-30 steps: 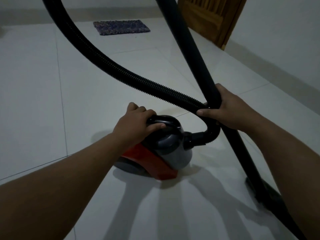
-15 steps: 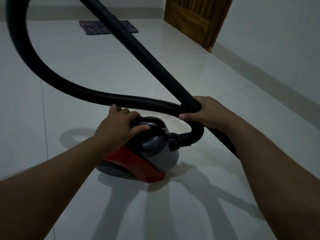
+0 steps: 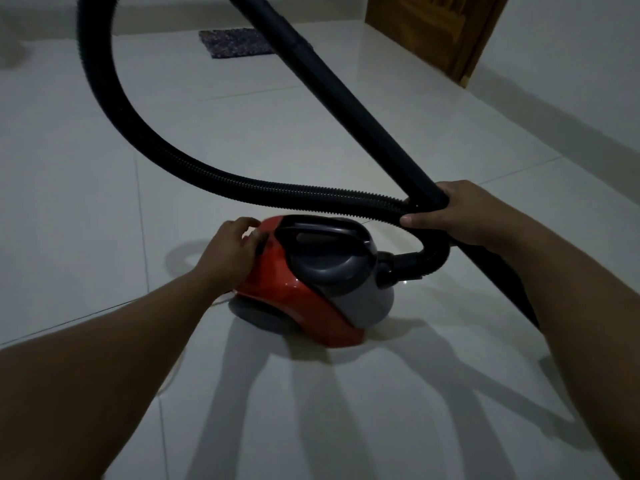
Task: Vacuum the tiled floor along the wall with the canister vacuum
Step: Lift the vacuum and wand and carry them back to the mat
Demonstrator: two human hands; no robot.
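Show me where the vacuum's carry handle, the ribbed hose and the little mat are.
carry handle (image 3: pixel 317 233): head view, top bar.
ribbed hose (image 3: pixel 242 185): head view, lower curve.
mat (image 3: pixel 235 46): head view, its middle.

Dim, grey-blue cast overall. Glossy floor reflects soft, pale glare in front of the vacuum and up near the door. Several long fanned shadows spread from the vacuum toward the camera, so light comes from beyond it. Forearms underexposed. Straight floor joints bow near frame edges. Mat soft, detail unclear.
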